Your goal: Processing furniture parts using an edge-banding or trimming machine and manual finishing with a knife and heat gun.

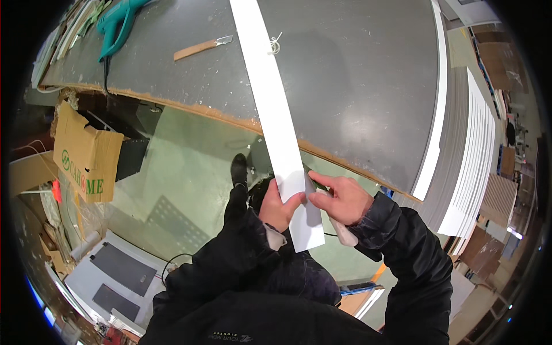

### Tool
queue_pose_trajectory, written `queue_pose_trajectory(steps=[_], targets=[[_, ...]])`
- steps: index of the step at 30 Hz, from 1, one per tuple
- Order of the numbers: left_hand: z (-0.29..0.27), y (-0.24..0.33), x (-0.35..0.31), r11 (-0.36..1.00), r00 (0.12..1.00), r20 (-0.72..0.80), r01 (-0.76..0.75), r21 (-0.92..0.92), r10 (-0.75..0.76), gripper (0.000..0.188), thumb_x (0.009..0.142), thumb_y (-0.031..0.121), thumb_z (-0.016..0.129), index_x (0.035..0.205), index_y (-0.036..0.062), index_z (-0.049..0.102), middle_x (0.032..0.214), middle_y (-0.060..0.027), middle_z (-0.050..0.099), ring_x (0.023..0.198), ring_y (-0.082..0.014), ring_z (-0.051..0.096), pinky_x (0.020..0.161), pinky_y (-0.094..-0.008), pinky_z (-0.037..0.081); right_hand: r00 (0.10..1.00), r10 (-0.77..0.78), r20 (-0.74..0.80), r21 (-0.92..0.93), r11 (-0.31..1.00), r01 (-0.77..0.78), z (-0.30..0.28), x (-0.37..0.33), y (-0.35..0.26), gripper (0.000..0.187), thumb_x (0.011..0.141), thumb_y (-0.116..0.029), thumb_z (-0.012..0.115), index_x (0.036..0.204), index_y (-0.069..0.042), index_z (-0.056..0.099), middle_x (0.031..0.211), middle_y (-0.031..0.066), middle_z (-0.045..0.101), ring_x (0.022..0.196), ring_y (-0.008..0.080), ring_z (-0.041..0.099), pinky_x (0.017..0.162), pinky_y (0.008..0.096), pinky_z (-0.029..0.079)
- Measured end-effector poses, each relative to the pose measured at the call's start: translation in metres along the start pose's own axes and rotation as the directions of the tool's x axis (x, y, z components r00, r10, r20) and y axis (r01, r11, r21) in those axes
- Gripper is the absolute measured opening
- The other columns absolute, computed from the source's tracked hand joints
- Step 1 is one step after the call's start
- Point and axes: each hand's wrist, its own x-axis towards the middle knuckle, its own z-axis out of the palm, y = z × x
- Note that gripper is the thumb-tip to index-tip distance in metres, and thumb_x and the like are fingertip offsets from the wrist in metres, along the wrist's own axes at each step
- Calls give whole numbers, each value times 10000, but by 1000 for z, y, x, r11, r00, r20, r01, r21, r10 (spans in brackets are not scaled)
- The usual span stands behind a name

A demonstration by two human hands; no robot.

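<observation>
A long white strip (273, 103) runs from the far side of the worktable, over its near edge and toward my body. My left hand (279, 208) is closed on the strip near its close end, with the thumb on top and the fingers underneath. At the strip's right edge, my right hand (343, 198) is closed, its thumb and forefinger next to the strip. A narrow dark green piece shows between these fingers, too small to name. Below that hand a pale, elongated shape (343, 233) sticks out; I cannot tell what it is.
On the grey worktable (356, 75) lie a wooden-handled knife (201, 48), a teal heat gun (118, 24) and a knotted white string (275, 43). A thick stack of white sheets (468, 155) stands at the right. A cardboard box (86, 152) is at the left.
</observation>
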Motion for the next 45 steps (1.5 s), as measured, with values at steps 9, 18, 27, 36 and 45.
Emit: queue_pose_trajectory(steps=[9,18,27,36,45], targets=[[9,-6,1,985,999,-35,-33,-167,27,382,862,44,657,1212,-25,523,1090,-87,643,995,-152,606,888,-297,481,991,-119,55,-279,951,130,0,-6,-14,481,786,-228,565,1172,60,563,735,277,618,722,464,616,664,488,493],[2,3,2,982,1000,13,26,-186,-24,373,865,25,649,1210,-35,521,1102,-90,643,990,-150,608,885,-298,485,996,-63,57,-411,908,81,-18,-8,-3,451,792,-223,572,1161,37,577,753,277,627,734,450,630,683,481,509],[5,-1,3,984,998,-18,49,-170,-53,375,855,2,642,1205,-33,512,1083,-100,642,989,-158,611,878,-303,490,996,-64,-66,-111,992,57,21,-1,-15,566,835,-274,555,1266,84,479,671,296,591,649,471,614,615,476,498],[3,2,4,977,998,-8,58,-207,-61,355,857,27,664,1183,-33,537,1085,-95,654,970,-155,617,865,-294,491,988,-124,89,-409,900,150,3,-6,-8,562,795,-234,563,1257,79,496,679,267,620,665,443,636,651,494,524],[0,4,4,992,999,23,51,-119,-49,376,867,54,664,1205,-43,533,1096,-94,650,984,-156,609,875,-290,481,992,86,97,-717,697,9,-11,-13,-4,561,774,-217,603,1284,9,537,676,231,618,630,414,622,599,452,494]])
